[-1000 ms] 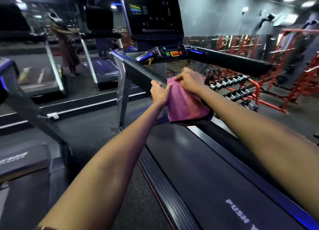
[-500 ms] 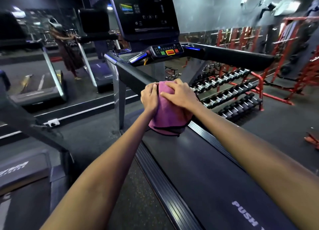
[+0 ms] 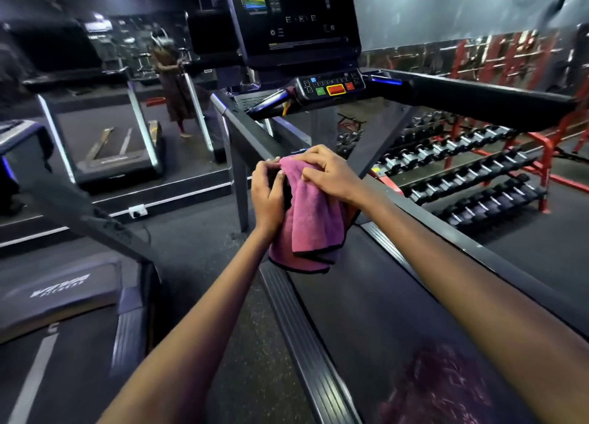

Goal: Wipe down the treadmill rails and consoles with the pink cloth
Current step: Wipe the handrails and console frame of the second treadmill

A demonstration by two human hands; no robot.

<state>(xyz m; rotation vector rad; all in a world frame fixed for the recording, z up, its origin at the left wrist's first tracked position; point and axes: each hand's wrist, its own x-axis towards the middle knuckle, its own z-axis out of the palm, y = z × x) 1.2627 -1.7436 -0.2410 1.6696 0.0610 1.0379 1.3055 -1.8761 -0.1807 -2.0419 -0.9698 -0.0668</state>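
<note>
From the head camera, both bare forearms reach forward over the treadmill belt (image 3: 376,312) toward the end of the left rail (image 3: 255,133). The pink cloth (image 3: 310,213) is draped over that rail end and hangs down, its dark-edged lower folds dangling just above the belt's left edge. The left hand (image 3: 269,194) is curled round the rail end beside the cloth, its thumb and fingertips touching the cloth's left border. The right hand (image 3: 328,172) lies on top of the cloth with its fingers bent, pinching the fabric against the rail. Ahead, the console (image 3: 294,19) shows a small lit display, and below it sits a button panel (image 3: 331,86) with green, red and yellow-framed keys. The right rail (image 3: 478,102) stretches off to the right, well apart from both hands. Behind it stand red racks of dumbbells (image 3: 471,172). To the left are other treadmills (image 3: 105,143) and a mirror in which a standing person (image 3: 172,86) is reflected.
</note>
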